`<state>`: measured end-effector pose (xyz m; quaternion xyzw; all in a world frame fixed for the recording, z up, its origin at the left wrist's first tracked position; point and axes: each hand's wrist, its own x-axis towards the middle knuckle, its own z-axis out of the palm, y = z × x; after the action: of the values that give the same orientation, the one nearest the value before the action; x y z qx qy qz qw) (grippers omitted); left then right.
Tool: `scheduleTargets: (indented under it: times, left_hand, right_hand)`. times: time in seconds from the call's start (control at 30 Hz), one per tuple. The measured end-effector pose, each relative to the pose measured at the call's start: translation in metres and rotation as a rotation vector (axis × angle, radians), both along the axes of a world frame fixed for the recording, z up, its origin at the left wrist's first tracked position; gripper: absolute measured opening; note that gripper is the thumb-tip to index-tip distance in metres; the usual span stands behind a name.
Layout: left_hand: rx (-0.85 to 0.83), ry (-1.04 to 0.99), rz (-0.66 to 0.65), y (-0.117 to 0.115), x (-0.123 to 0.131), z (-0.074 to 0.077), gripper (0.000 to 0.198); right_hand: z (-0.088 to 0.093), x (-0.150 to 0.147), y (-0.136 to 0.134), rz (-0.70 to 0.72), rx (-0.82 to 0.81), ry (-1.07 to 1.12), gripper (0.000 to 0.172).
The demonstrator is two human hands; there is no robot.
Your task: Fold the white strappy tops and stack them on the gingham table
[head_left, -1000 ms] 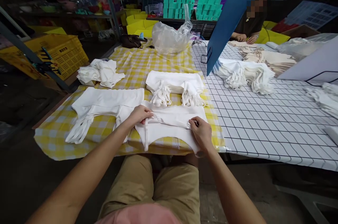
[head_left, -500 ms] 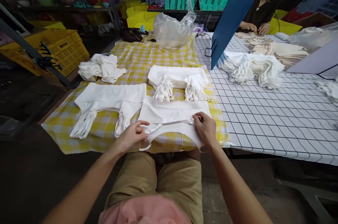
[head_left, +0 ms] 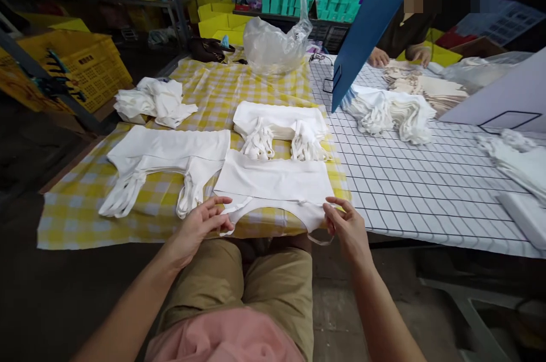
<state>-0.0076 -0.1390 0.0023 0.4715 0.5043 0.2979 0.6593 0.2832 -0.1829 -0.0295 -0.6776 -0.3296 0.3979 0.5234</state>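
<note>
Head view: white garment [head_left: 273,183] lies between both hands [head_left: 200,224] [head_left: 348,228].

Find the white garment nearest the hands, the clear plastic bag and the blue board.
white garment [head_left: 275,180], head view, middle of its flat panel
plastic bag [head_left: 273,46], head view, its bulging side
blue board [head_left: 367,21], head view, its flat face

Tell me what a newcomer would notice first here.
The white cloth piece lies flat at the near edge of the yellow checked cloth, with the left hand and right hand at its lower corners. Behind it sits a stack of folded white pieces, and a tall blue board leans up at the right.
</note>
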Motion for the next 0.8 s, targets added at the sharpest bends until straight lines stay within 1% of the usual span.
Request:
scheduleTargets:
  times: [0.17,0.27,0.33,0.37,0.43,0.47,0.5,0.57,0.63,0.73,0.8]
  left_hand:
    - [-0.003,0.011,-0.008,-0.004,0.0,-0.002,0.047]
    - [0.023,0.077,-0.054,-0.006,0.0,-0.004,0.05]
    - [0.053,0.173,-0.119,-0.008,-0.001,-0.004,0.052]
    - [0.07,0.238,-0.163,-0.01,-0.002,-0.003,0.053]
    - [0.119,0.372,-0.265,-0.01,-0.005,0.001,0.051]
    - [0.153,0.428,-0.32,-0.008,-0.006,0.005,0.05]
    - [0.191,0.475,-0.371,-0.004,-0.008,0.008,0.047]
    - [0.27,0.574,-0.437,0.011,-0.009,0.016,0.043]
    - [0.355,0.723,-0.431,0.035,-0.005,0.021,0.039]
    - [0.515,1.002,-0.309,0.079,0.009,0.02,0.034]
    - [0.542,1.155,-0.235,0.105,0.022,0.014,0.032]
  right_hand:
    - [-0.009,0.004,-0.036,-0.068,-0.047,0.097,0.045]
    - [-0.014,0.0,-0.051,-0.079,-0.068,0.095,0.042]
    - [-0.016,-0.003,-0.058,-0.02,-0.094,0.047,0.038]
    - [-0.016,-0.003,-0.061,0.044,-0.109,0.006,0.036]
    - [-0.017,-0.001,-0.064,0.181,-0.145,-0.13,0.033]
    - [-0.017,0.002,-0.064,0.215,-0.159,-0.219,0.031]
    - [-0.018,0.006,-0.063,0.21,-0.163,-0.312,0.031]
    - [-0.016,0.017,-0.054,0.112,-0.141,-0.471,0.032]
    - [-0.013,0.029,-0.036,0.0,-0.093,-0.569,0.034]
    - [-0.006,0.044,0.005,-0.071,-0.047,-0.689,0.034]
    - [-0.003,0.049,0.037,-0.093,-0.075,-0.768,0.033]
